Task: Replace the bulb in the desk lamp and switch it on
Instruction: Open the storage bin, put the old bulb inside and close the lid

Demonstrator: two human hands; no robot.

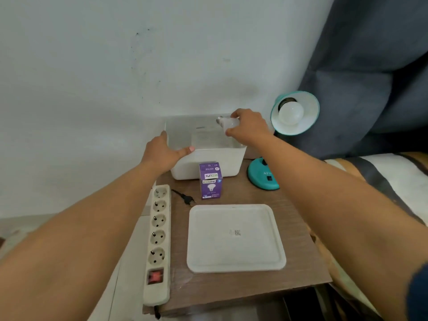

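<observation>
A teal desk lamp stands at the table's right, its shade (295, 113) tilted toward me with a white bulb (291, 113) screwed in; its round base (262, 177) carries a black switch. My right hand (249, 127) holds a second white bulb (228, 123) over the open white bin (208, 162), metal cap pointing left. My left hand (163, 151) grips the bin's front-left rim. A purple bulb box (210, 183) stands upright in front of the bin. The lamp's black plug (188, 198) lies loose on the table beside the power strip (157, 242).
A white lid (235, 238) lies flat on the brown wooden table (298, 230). The strip's red switch (155, 275) is at its near end. A pale wall is behind; dark blue upholstery and bedding are to the right.
</observation>
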